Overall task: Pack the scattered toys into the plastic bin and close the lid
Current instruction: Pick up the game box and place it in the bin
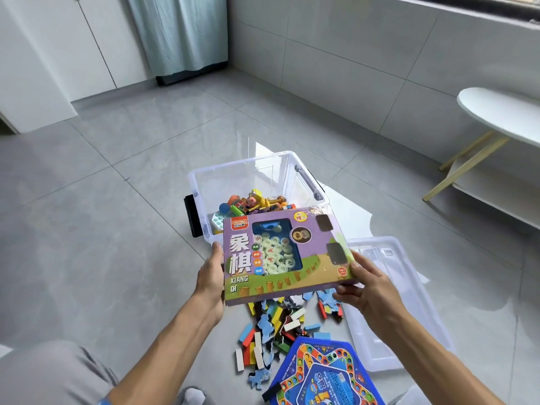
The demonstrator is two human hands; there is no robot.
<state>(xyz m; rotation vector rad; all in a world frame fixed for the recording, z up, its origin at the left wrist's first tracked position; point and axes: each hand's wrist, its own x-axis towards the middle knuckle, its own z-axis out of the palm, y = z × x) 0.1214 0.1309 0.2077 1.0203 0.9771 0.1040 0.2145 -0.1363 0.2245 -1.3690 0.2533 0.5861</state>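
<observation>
I hold a flat purple chess game box [283,255] level in the air, just in front of the clear plastic bin [248,173]. My left hand [211,277] grips its left edge and my right hand [368,283] grips its right corner. The bin stands open on the floor with several small colourful toys [254,204] in its bottom. Its clear lid [397,302] lies flat on the floor to the right. Below the box, coloured wooden blocks and blue puzzle pieces [277,331] are scattered on the tiles. A blue hexagonal game board [327,375] lies nearest to me.
The floor is grey tile. A white oval table [502,115] with wooden legs stands at the right by the tiled wall. A curtain [181,33] and white cabinet doors are at the far left. My grey-trousered knee [49,372] is at the bottom left.
</observation>
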